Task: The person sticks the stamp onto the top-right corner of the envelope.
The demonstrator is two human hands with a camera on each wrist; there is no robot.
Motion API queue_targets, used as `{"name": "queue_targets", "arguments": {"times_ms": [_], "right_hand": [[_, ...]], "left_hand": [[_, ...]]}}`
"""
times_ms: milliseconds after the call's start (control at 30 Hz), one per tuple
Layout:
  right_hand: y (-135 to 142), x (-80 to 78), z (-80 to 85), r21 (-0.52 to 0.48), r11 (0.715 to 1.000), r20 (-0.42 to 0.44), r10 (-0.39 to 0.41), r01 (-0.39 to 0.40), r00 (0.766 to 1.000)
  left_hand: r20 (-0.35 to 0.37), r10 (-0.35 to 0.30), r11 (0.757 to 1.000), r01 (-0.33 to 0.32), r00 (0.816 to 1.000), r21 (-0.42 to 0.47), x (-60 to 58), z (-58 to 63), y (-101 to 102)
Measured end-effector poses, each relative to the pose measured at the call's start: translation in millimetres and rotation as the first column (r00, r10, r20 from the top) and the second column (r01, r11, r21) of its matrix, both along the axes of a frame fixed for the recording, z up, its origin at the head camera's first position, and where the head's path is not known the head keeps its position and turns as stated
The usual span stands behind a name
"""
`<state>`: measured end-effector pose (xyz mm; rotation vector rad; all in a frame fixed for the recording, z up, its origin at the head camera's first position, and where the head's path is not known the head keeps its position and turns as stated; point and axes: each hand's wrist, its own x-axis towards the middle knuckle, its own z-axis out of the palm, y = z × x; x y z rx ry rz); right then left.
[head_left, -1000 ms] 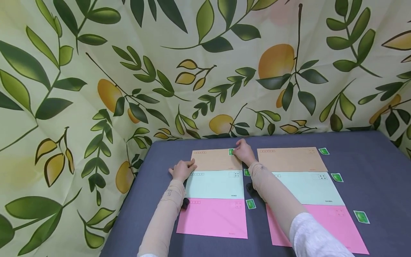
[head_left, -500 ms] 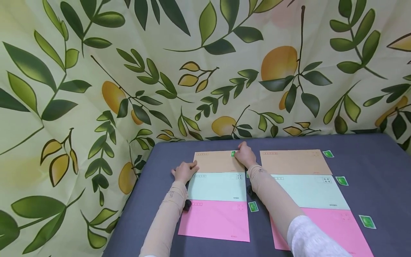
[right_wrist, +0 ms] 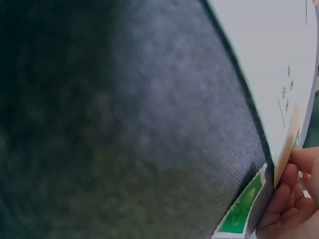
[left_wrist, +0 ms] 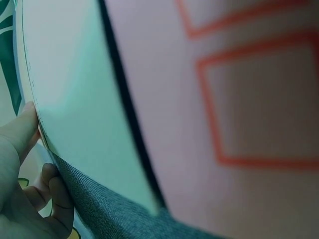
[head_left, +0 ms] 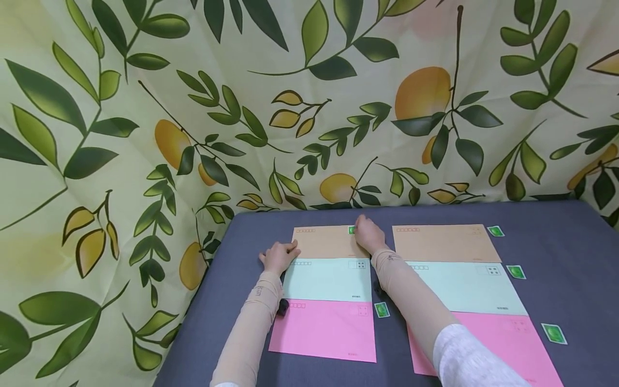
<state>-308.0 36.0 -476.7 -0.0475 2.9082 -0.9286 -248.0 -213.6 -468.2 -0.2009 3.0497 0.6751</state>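
Note:
My left hand (head_left: pixel 279 258) rests at the left edge of a tan envelope (head_left: pixel 321 244), its thumb lying on the paper. In the left wrist view, a fingertip of the left hand (left_wrist: pixel 30 184) meets the envelope's edge, the other fingers bent loosely below. At the tan envelope's upper right corner, my right hand (head_left: pixel 369 234) holds a green stamp (head_left: pixel 351 230) with its fingertips. The right wrist view shows the right hand (right_wrist: pixel 294 199) with thumb at that stamp (right_wrist: pixel 297 138) and fingers curled beneath. A loose stamp (right_wrist: pixel 241 209) lies beside the light blue envelope (right_wrist: pixel 266 64).
Below the tan envelope lie a light blue (head_left: pixel 324 282) and a pink envelope (head_left: pixel 321 336). A second tan, blue and pink column stands right, partly under my right forearm (head_left: pixel 420 285). Loose stamps lie at a column's right side, such as this one (head_left: pixel 554 334). A leafy curtain (head_left: pixel 290 134) backs the table.
The head view has shifted slightly. Both hands keep their places on the tan envelope. My right forearm now covers the loose stamp beside the left light blue envelope, which showed earlier.

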Motion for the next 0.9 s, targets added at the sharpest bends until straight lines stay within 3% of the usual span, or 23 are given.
{"name": "queue_targets", "arguments": {"times_ms": [167,433,667,900], "right_hand": [[1.0,6.4,1.4,0.044,0.998,-0.02,0.035,-0.034,0.999],[0.9,11.9,-3.3,0.049,0.998,-0.002,0.025,-0.024,1.0],[0.8,13.0,-3.0,0.038,0.998,0.018,0.051,-0.051,0.999],[0.6,9.4,-0.5,0.026,0.996,-0.01,0.082,-0.082,0.997]], "left_hand": [[0.004,-0.008,1.0,0.008,1.0,-0.005,3.0,-0.6,0.2],[0.011,-0.021,1.0,0.022,1.0,-0.014,7.3,-1.8,0.8],[-0.02,0.003,0.997,-0.005,1.0,-0.081,7.9,-2.4,9.5],[0.011,-0.001,0.99,0.003,1.0,-0.143,2.3,8.1,15.6]]}}
